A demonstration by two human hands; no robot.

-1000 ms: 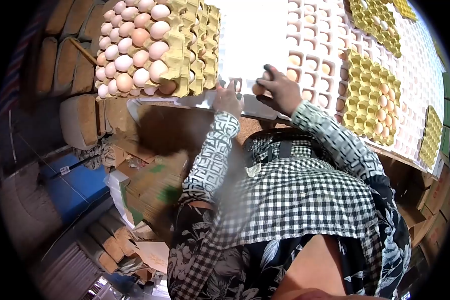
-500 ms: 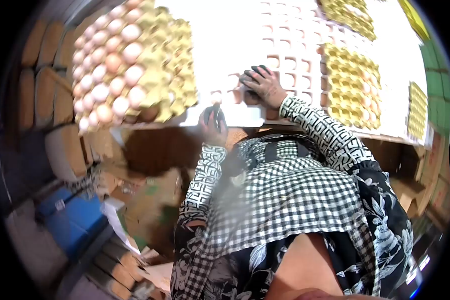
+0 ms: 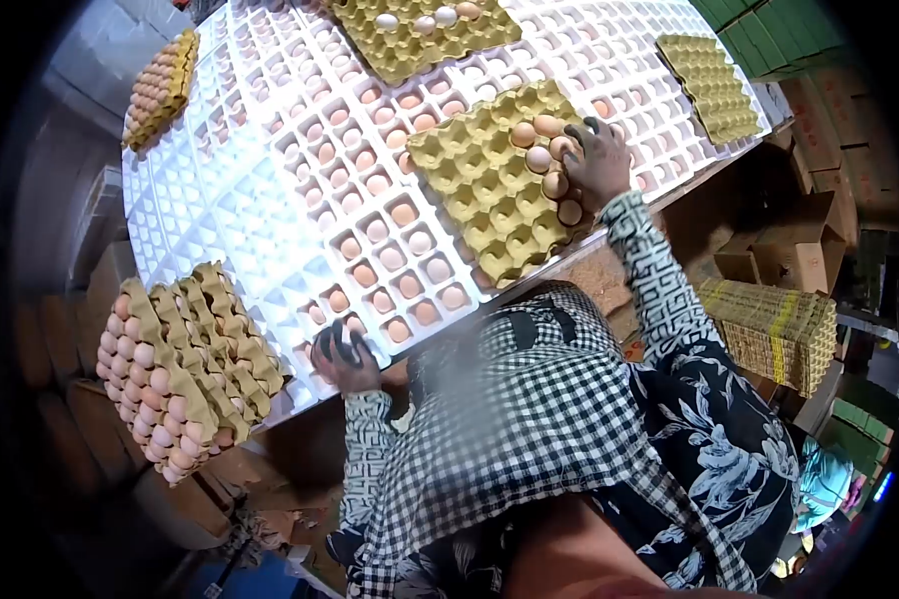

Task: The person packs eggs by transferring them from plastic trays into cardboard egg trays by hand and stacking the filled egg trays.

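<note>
My left hand point(image 3: 347, 361) is at the near edge of a white tray point(image 3: 385, 344), its dark-covered fingers bent and apart. Just beyond the fingertips, an egg point(image 3: 339, 299) sits in a tray pocket. My right hand point(image 3: 601, 165) reaches over the right side of a yellow egg tray point(image 3: 489, 180), fingers curled around an egg point(image 3: 561, 147) there. Several more eggs lie beside that hand, among them a brown egg point(image 3: 555, 185). Most other pockets of this yellow tray hold no eggs.
At left stand tilted, stacked trays of eggs point(image 3: 150, 389). Another yellow tray point(image 3: 430, 45) with a few eggs lies at the back, and one point(image 3: 709, 90) at right. Below the table's right edge are a cardboard box point(image 3: 784, 245) and a bundle of trays point(image 3: 769, 329).
The view has swung to the right. My right hand has gone from the white tray's pockets to the eggs on the yellow tray. My left hand stays by the near table edge.
</note>
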